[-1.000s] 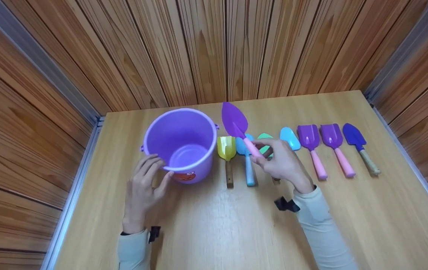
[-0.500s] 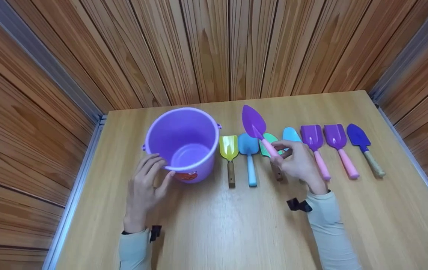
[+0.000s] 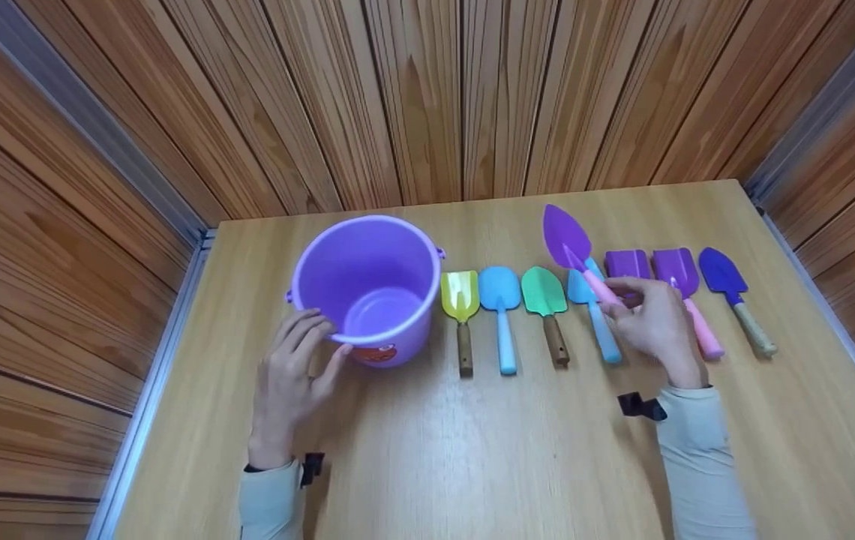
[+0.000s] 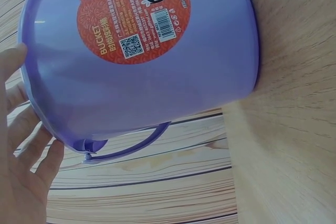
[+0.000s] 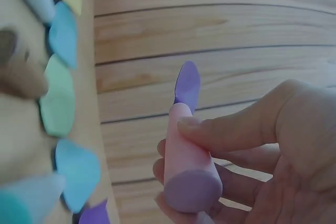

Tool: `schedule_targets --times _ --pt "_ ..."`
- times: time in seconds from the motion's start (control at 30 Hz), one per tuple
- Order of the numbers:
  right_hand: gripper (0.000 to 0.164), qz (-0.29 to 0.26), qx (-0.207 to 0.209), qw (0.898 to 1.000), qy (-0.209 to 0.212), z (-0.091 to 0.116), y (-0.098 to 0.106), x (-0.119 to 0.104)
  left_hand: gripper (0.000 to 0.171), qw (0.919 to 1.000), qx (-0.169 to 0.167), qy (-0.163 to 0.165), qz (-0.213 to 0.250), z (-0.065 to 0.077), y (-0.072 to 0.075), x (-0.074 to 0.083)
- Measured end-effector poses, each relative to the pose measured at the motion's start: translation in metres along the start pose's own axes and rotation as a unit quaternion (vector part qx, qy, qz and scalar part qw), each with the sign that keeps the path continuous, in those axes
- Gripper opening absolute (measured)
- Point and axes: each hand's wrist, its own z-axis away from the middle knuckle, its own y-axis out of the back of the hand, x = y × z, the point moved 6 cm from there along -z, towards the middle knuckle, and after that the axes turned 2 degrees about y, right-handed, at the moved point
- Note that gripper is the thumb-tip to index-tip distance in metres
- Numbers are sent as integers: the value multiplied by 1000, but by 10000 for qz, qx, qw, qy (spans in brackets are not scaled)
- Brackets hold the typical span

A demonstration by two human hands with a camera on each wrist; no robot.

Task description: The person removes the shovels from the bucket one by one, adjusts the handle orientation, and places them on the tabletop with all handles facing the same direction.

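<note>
A purple bucket [image 3: 367, 281] stands upright on the table, with a red label [image 4: 134, 17] on its side. At its near left rim, my left hand [image 3: 289, 382] holds on, fingers over the edge and thumb on the outside. My right hand [image 3: 652, 319] pinches the pink handle of a purple pointed trowel [image 3: 567, 236], which is raised above the row of shovels, blade up and to the left. Beneath it lie a light blue shovel [image 3: 600, 322] with a pointed blade and a purple square shovel [image 3: 628, 263], its handle hidden by the hand.
From the bucket rightward lie a yellow shovel [image 3: 460, 296], a blue shovel [image 3: 500, 289] and a green trowel [image 3: 544, 292]. Farther right are another purple square shovel [image 3: 676, 271] and a dark blue trowel [image 3: 724, 271]. Wood-panelled walls [image 3: 427, 105] enclose the table [image 3: 472, 450].
My right hand has carried the purple trowel to the right along the row, uncovering the green trowel and now covering part of a purple square shovel. My left hand stays at the bucket's rim.
</note>
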Motion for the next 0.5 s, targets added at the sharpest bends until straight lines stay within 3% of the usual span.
schedule_targets --times 0.5 --pt "45 145 454 9931 -1072 3 47 64 35 10000 80 -56 8 0 -2 1"
